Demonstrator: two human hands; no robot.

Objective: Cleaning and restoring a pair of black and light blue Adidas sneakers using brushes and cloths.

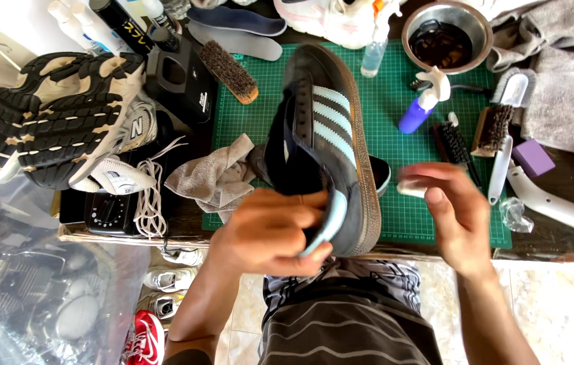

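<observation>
Closest in, left hand [270,230] grips the dark sneaker [324,145] by its heel, while right hand [450,213] pinches what looks like a small white eraser [411,188] beside the sole, rubbing apparently unfinished.

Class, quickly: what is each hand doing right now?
Left hand: closed around the heel of the dark sneaker.
Right hand: fingers pinching a small white eraser-like block, blurred.

Dark sneaker [327,142] with pale blue stripes (green gridded mat [395,101] beneath).
</observation>
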